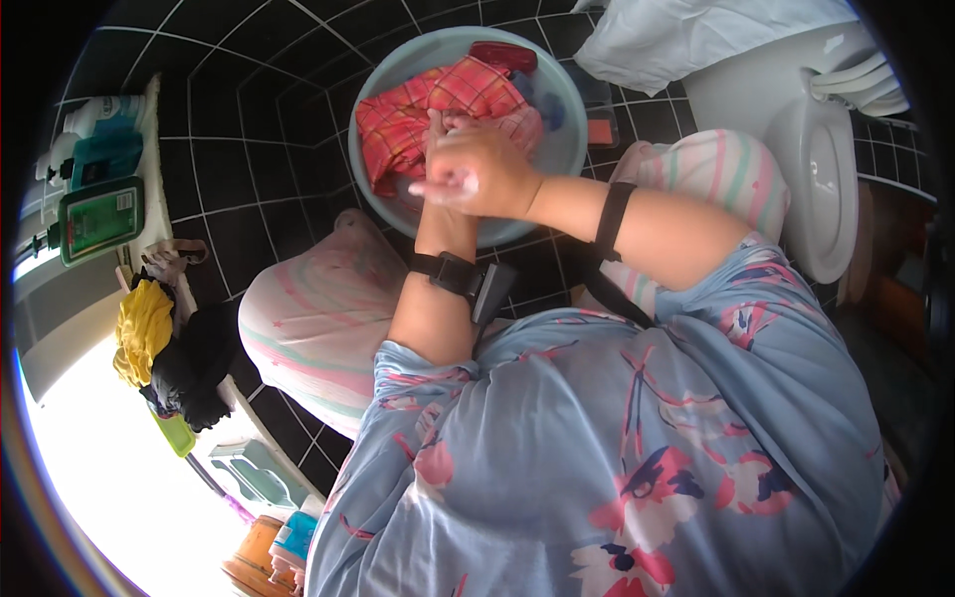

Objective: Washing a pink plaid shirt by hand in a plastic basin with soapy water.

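Basin (571,184): pale blue, top centre of frame; weight on its rim might tip it.
Red checked cloth (410,109): heaped inside, upper centre.
Right hand (490,171): folded over left hand (436,137); cannot tell either's grip.
Whitish patch (463,183): right hand; if lather, drips could slick tiles (224,234).

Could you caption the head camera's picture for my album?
Hands together over a red checked cloth in a pale blue basin, dark tiles around.
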`<state>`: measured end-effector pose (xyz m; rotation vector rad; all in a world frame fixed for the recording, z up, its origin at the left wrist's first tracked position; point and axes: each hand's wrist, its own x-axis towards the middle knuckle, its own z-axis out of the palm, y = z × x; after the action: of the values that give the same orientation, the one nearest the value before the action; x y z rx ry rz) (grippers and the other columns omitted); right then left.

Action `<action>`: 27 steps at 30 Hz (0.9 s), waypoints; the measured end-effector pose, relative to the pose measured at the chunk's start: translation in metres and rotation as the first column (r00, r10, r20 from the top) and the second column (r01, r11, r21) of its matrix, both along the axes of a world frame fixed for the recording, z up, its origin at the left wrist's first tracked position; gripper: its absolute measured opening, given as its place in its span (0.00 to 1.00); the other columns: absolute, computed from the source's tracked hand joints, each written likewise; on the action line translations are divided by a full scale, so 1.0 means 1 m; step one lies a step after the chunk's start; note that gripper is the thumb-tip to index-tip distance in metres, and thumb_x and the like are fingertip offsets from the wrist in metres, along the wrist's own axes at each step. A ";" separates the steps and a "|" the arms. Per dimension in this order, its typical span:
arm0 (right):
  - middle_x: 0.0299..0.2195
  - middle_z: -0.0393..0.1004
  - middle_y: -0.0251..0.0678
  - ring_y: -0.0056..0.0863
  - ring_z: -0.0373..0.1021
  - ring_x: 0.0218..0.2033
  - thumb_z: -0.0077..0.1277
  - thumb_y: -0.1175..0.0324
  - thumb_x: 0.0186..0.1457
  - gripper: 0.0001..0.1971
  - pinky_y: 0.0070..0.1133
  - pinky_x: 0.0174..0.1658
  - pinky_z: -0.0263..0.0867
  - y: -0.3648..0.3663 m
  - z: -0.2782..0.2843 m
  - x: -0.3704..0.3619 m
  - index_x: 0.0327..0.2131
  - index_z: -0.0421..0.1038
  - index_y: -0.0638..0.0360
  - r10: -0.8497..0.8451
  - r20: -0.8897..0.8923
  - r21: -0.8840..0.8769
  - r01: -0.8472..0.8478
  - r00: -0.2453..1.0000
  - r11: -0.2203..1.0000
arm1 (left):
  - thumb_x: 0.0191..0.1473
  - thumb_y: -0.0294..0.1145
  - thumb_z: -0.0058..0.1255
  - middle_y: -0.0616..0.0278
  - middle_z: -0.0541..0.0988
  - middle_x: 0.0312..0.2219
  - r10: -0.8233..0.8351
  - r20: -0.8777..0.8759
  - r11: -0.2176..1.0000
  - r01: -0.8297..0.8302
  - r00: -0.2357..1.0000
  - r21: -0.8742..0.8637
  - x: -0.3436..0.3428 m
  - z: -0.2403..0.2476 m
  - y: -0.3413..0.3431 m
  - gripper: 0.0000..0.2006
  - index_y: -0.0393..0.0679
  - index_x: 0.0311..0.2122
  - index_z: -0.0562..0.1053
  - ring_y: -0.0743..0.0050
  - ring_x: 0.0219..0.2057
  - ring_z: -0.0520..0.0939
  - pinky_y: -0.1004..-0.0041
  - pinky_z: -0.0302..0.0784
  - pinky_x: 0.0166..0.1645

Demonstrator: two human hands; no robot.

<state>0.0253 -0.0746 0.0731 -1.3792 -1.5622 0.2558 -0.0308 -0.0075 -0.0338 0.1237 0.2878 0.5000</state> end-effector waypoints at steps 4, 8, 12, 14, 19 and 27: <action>0.16 0.68 0.35 0.33 0.69 0.20 0.58 0.55 0.53 0.18 0.29 0.27 0.64 0.006 -0.002 0.013 0.18 0.69 0.55 0.071 -0.042 -0.087 -0.075 0.997 0.993 | 0.66 0.49 0.31 0.55 0.77 0.41 0.050 0.615 0.945 -0.236 0.787 0.226 0.029 0.013 -0.015 0.21 0.43 0.46 0.69 0.56 0.42 0.79 0.56 0.73 0.54; 0.16 0.66 0.36 0.28 0.61 0.17 0.56 0.64 0.57 0.17 0.23 0.25 0.62 0.016 -0.029 0.058 0.17 0.68 0.59 -0.313 -0.343 -0.327 0.200 0.886 0.924 | 0.64 0.60 0.28 0.55 0.75 0.40 0.026 -0.275 0.961 -0.100 0.961 -0.258 0.020 0.068 -0.011 0.28 0.42 0.46 0.67 0.57 0.45 0.76 0.57 0.74 0.51; 0.15 0.64 0.39 0.40 0.67 0.21 0.56 0.58 0.55 0.17 0.28 0.29 0.66 0.001 0.010 0.008 0.18 0.68 0.57 -0.021 -0.111 -0.053 0.015 0.994 0.998 | 0.65 0.55 0.30 0.57 0.76 0.38 -0.059 -0.346 0.996 0.034 0.936 -0.078 -0.007 0.040 0.003 0.24 0.43 0.45 0.67 0.58 0.43 0.77 0.60 0.75 0.48; 0.15 0.66 0.38 0.40 0.68 0.21 0.55 0.57 0.55 0.17 0.29 0.29 0.66 0.004 0.001 0.011 0.18 0.69 0.57 0.044 -0.040 -0.024 -0.045 0.998 0.999 | 0.65 0.55 0.31 0.57 0.76 0.38 -0.050 -0.237 0.995 0.028 0.970 -0.097 -0.004 0.035 0.002 0.24 0.44 0.45 0.68 0.58 0.43 0.77 0.61 0.75 0.46; 0.25 0.78 0.40 0.35 0.74 0.24 0.46 0.48 0.61 0.22 0.26 0.29 0.67 0.014 -0.023 0.054 0.28 0.77 0.58 -0.202 -0.154 -0.636 0.059 0.967 0.770 | 0.65 0.56 0.34 0.59 0.77 0.38 0.038 -0.280 0.979 -0.092 0.959 -0.181 0.019 0.045 -0.017 0.23 0.44 0.44 0.69 0.59 0.42 0.78 0.63 0.76 0.42; 0.23 0.77 0.42 0.28 0.74 0.27 0.40 0.37 0.58 0.32 0.24 0.32 0.68 0.030 -0.042 0.089 0.35 0.78 0.60 -0.160 -0.209 -0.971 -0.185 0.965 0.153 | 0.46 0.83 0.16 0.54 0.75 0.46 -0.116 -0.480 0.986 0.161 0.869 0.052 0.016 0.060 -0.036 0.51 0.43 0.53 0.65 0.58 0.45 0.77 0.64 0.75 0.45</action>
<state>0.1148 -0.0447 0.0309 -2.1772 -1.0504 1.7242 -0.0149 -0.0436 0.0261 0.3572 0.7359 0.3321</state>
